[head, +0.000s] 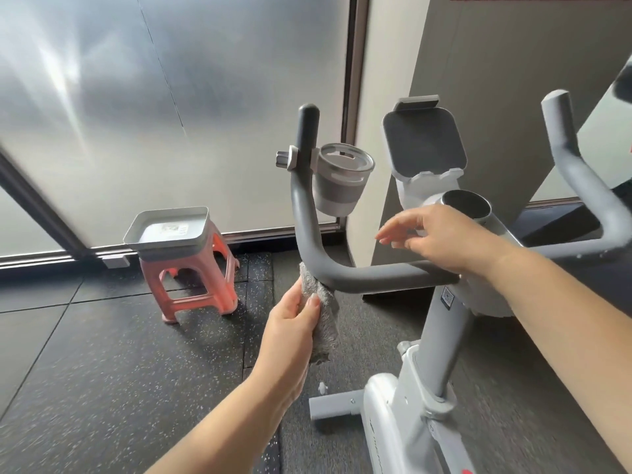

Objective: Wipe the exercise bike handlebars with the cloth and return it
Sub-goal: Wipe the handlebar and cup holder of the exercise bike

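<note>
Step in hand: wiping the left arm of the handlebars point(342, 273), at the bend where the upright grip curves into the crossbar.
Cloth: the grey cloth point(325, 313) is pressed against the underside and outer face of that bend, its loose end hanging down below the bar.
Left hand: the left hand point(294, 323) grips the cloth, thumb on the near face and fingers curled behind it, pinching the fabric against the bar.
Right hand: the right hand point(441, 237) hovers over the crossbar near the centre post, fingers relaxed and slightly spread, holding nothing.
Doing it well: wrap the cloth fully round the tube rather than dabbing one face, and slide it along the curve with steady pressure; bracing the bar with the free hand would probably stop it rocking.
Watch for: the cup holder point(342, 179) clamped to the upright grip; work round its bracket.
Left to do: judging by this, the right handlebar arm point(581, 172), then returning the cloth, probably to the grey tray point(167, 234) on the pink stool point(191, 282).
</note>
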